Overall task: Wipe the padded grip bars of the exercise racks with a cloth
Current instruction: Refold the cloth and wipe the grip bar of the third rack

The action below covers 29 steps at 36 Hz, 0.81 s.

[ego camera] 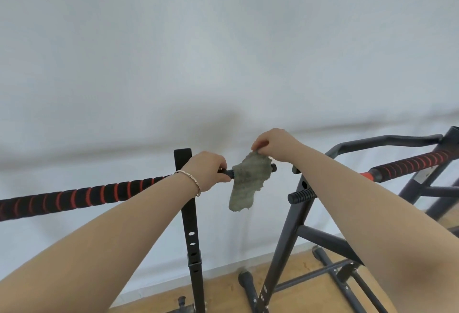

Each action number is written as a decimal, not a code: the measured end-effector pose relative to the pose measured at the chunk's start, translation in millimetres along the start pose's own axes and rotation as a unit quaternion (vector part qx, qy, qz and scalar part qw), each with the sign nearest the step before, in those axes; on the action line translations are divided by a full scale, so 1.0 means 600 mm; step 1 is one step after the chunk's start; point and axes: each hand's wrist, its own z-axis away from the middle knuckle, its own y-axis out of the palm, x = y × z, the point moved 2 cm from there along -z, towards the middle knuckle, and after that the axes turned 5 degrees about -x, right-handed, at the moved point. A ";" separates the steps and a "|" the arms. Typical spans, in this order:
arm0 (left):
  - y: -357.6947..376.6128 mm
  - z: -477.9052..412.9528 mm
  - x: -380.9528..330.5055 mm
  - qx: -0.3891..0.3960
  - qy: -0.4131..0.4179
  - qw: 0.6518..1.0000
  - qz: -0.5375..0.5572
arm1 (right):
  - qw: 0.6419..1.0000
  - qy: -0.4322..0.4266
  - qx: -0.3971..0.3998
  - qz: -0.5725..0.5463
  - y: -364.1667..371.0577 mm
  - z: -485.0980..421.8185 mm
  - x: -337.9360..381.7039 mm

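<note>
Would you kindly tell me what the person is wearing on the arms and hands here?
Both arms are bare as far as the frame shows, no sleeves in view. The left hand and right hand wear no gloves. A thin, pale metal bangle circles the left wrist; the right wrist is bare.

Left hand (208,171) grips, right hand (273,145) pinches, both outstretched.
</note>
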 end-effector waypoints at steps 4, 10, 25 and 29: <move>0.003 0.005 0.002 0.054 0.003 0.998 0.006 | 0.994 -0.020 -0.058 0.087 0.008 -0.008 -0.006; 0.008 0.003 -0.001 0.094 -0.006 0.996 -0.001 | 0.985 -0.113 0.118 0.048 0.042 0.034 0.035; 0.024 -0.006 0.011 0.100 -0.024 0.994 0.020 | 0.951 -0.108 0.154 0.246 0.122 -0.001 0.032; 0.029 -0.008 0.012 0.094 -0.020 0.995 0.015 | 0.948 -0.042 0.277 0.149 0.115 -0.021 0.031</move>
